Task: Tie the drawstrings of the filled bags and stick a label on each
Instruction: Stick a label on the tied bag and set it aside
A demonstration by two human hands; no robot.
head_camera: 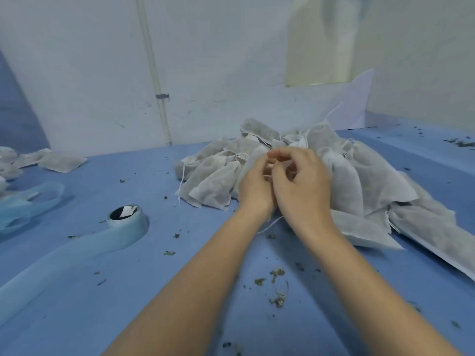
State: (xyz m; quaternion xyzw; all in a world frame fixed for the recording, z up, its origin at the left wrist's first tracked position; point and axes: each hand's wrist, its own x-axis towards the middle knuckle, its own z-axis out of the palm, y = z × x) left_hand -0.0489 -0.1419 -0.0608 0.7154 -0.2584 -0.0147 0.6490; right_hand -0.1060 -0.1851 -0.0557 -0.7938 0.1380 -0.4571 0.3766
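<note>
From the head camera, two bare forearms are reaching forward across a blue tabletop [144,291] and meeting near its middle. The left hand [253,187] and the right hand [300,186] are pressing side by side, fingers curled inward toward each other, working at something small between the fingertips. What they are pinching is hidden behind the fingers, so whether either hand is clamped on a string cannot be told. One thin white drawstring [270,223] is trailing out from under the wrists onto the table.

Directly behind and beneath the hands, one large heap of filled white mesh bags [359,186] is spreading from the middle of the tabletop toward its right edge. The bags are overlapping too thickly for an exact count; well over a dozen are showing, with loose strings poking out among them.

At the far left edge, a smaller group of about three flatter bags [60,160] is lying well apart from the heap.

Near the left edge, one roll of pale blue label tape [128,222] is lying on its side, with its strip [38,276] running toward the near left corner. Beside it, further left, loose blue backing ribbon [28,201] is looping.

Scattered dried herb crumbs [277,286] are littering the tabletop, thickest between the forearms.
</note>
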